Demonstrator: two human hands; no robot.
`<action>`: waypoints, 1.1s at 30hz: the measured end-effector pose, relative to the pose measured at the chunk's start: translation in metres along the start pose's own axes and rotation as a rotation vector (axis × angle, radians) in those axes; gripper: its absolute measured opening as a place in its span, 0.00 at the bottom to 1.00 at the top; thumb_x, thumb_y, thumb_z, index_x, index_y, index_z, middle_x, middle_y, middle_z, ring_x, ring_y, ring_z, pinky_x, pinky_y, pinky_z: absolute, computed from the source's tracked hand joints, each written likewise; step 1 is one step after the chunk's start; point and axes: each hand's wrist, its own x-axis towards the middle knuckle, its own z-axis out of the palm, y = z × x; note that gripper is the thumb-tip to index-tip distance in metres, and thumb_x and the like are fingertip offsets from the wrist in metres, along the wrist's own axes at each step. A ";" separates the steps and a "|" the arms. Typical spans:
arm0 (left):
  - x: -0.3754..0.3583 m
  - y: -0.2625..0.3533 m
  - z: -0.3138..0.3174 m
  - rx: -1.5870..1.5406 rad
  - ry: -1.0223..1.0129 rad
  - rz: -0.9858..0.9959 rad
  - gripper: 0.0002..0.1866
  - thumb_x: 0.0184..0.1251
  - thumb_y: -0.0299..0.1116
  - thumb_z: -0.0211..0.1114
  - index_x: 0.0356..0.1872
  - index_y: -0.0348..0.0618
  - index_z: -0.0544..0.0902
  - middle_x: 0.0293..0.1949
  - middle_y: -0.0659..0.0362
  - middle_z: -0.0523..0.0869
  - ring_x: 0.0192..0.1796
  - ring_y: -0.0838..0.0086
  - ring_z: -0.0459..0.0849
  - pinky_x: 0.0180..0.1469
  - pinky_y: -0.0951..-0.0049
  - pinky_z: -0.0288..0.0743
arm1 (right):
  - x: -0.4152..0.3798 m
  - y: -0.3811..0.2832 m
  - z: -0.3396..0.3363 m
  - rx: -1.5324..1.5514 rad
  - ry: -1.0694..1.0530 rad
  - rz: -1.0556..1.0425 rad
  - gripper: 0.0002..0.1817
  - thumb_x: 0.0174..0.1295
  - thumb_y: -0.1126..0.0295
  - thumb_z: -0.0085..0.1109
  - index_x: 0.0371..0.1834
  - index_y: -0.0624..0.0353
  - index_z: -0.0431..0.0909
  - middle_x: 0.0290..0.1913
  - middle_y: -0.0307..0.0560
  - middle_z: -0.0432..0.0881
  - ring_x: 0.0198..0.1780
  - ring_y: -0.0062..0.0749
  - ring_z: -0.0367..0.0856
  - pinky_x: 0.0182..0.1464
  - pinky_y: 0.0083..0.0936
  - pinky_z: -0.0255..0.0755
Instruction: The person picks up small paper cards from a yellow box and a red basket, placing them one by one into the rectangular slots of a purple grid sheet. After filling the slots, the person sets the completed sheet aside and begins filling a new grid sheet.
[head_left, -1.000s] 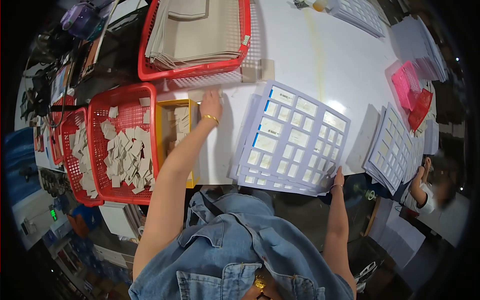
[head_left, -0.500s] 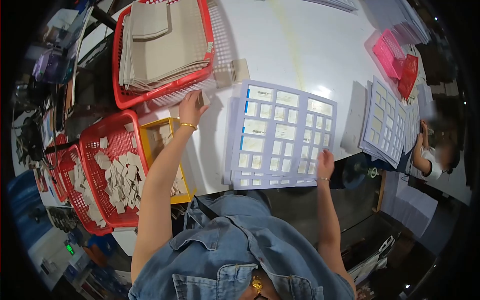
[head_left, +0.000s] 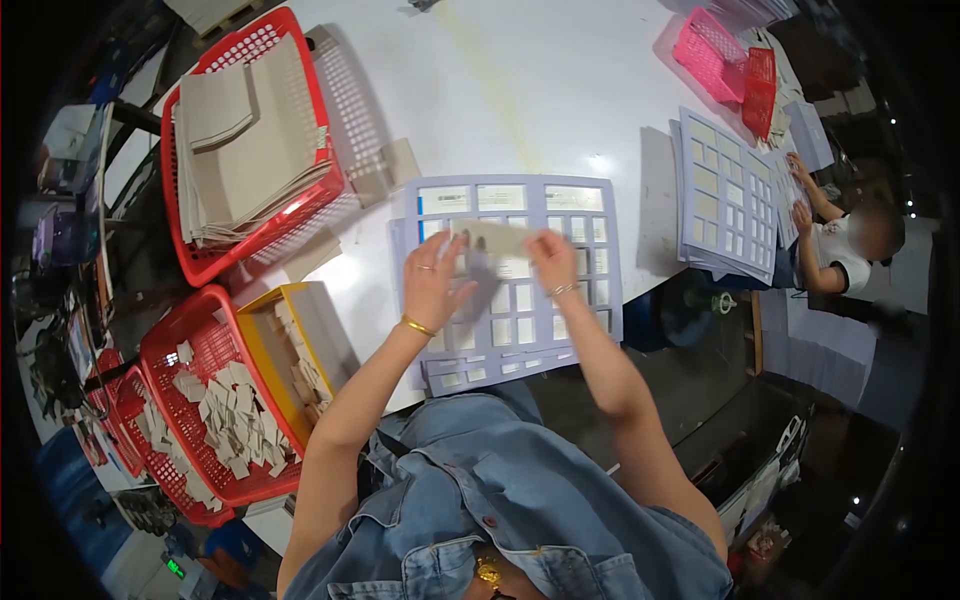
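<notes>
Two hands, one beige strip (head_left: 503, 238): right hand (head_left: 553, 264) pinches one end, left hand (head_left: 430, 285) half-open at the other, grip unclear; it's between them, over one windowed panel (head_left: 541, 325).

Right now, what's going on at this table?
A person holds a tan card strip in the right hand, with the left hand at its other end. It is over a pale panel full of rectangular windows. To the left, a yellow box and a red basket contain small card pieces. Another person is off to the right.
</notes>
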 end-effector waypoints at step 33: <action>-0.069 -0.054 0.043 0.139 -0.099 -0.482 0.29 0.53 0.26 0.66 0.59 0.37 0.72 0.55 0.45 0.76 0.57 0.49 0.74 0.58 0.55 0.69 | 0.136 0.032 -0.136 -1.180 0.017 -0.356 0.05 0.56 0.67 0.63 0.34 0.48 0.86 0.43 0.45 0.76 0.43 0.41 0.78 0.45 0.37 0.73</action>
